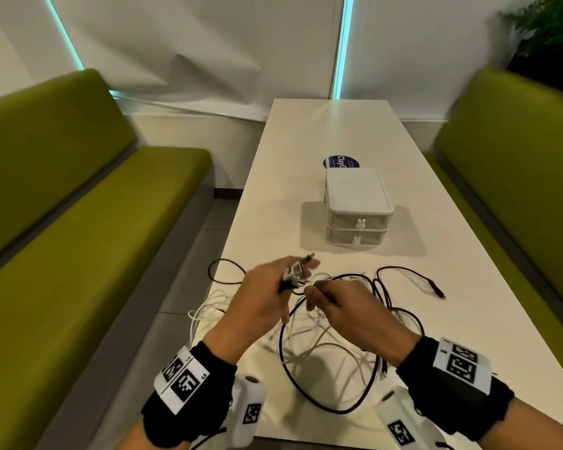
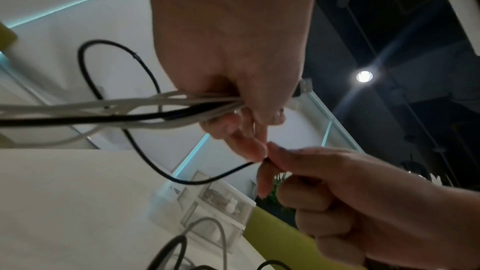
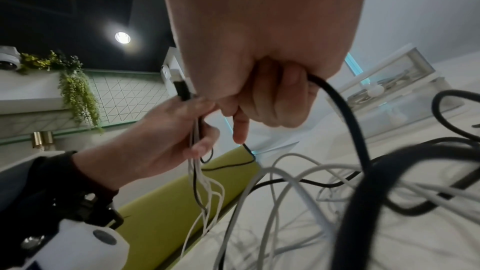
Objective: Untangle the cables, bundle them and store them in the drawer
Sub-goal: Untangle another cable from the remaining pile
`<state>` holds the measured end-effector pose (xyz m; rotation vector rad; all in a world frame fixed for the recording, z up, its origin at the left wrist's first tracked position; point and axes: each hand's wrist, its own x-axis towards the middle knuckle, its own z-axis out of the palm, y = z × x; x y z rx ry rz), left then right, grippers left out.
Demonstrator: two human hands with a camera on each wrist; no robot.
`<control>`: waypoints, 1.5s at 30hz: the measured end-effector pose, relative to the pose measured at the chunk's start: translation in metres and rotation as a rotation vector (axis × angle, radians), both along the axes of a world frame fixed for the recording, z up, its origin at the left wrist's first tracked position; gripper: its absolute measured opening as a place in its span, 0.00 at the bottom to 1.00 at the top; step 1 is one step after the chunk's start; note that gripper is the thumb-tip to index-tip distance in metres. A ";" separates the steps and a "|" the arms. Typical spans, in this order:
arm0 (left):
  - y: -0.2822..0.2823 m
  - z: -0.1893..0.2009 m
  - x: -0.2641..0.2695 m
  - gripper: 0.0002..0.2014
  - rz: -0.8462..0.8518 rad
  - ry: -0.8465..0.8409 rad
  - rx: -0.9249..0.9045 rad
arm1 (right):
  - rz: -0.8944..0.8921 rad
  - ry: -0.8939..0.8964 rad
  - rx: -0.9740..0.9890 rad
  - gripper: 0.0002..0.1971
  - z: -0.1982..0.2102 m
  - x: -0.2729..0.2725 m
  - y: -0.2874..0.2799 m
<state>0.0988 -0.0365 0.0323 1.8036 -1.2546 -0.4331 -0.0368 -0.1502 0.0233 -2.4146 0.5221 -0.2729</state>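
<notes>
A tangle of white and black cables [image 1: 325, 342] lies on the near end of the white table [image 1: 332, 134]. My left hand [image 1: 273, 287] is raised above it and grips a bunch of white and black cable ends [image 2: 145, 108], with plugs sticking out past the fingers [image 1: 301, 266]. My right hand [image 1: 342, 306] is close beside it, curled round a thick black cable [image 3: 345, 114] and pinching a thin black cable [image 2: 207, 178]. The small white two-drawer unit [image 1: 356, 209] stands in mid-table with both drawers closed.
Green benches flank the table at the left [image 1: 78, 196] and right [image 1: 517, 164]. A round blue sticker [image 1: 340, 162] lies behind the drawer unit. One black cable end [image 1: 434, 289] trails to the right. White cable loops [image 1: 205, 313] hang over the table's left edge.
</notes>
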 end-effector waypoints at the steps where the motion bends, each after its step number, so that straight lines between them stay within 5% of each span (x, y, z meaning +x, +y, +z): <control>1: -0.001 0.000 -0.003 0.27 -0.027 -0.050 0.086 | 0.008 -0.008 0.000 0.18 0.001 -0.001 0.000; 6: 0.003 -0.003 -0.002 0.19 0.014 -0.061 0.162 | 0.004 -0.054 0.024 0.21 0.002 -0.006 -0.002; 16: 0.011 0.012 0.021 0.15 0.396 0.159 -0.209 | 0.001 -0.096 0.190 0.26 0.004 -0.008 -0.005; 19: 0.013 0.012 0.027 0.16 0.460 0.354 -0.341 | 0.016 -0.081 0.150 0.25 -0.001 -0.009 -0.012; 24: 0.013 0.007 0.035 0.18 0.528 0.402 -0.345 | 0.029 -0.010 -0.066 0.25 -0.015 -0.012 -0.021; 29: 0.017 0.010 0.022 0.12 0.470 0.209 -0.427 | 0.005 0.021 -0.100 0.26 -0.016 -0.010 -0.022; 32: 0.010 0.016 0.010 0.17 0.261 0.164 -0.470 | 0.012 0.072 -0.133 0.26 -0.015 -0.007 -0.022; 35: -0.002 0.008 -0.003 0.29 0.022 0.104 -0.186 | 0.042 0.073 -0.189 0.25 -0.013 -0.004 -0.020; 38: -0.009 -0.008 -0.006 0.18 -0.058 -0.266 0.099 | 0.050 0.041 -0.238 0.22 -0.012 -0.007 -0.021; 41: -0.011 -0.010 -0.010 0.09 -0.044 -0.370 0.260 | 0.054 0.046 -0.262 0.20 -0.012 -0.010 -0.022; 45: -0.004 0.003 -0.004 0.16 0.034 -0.288 0.036 | -0.006 0.061 -0.195 0.26 -0.012 -0.017 -0.029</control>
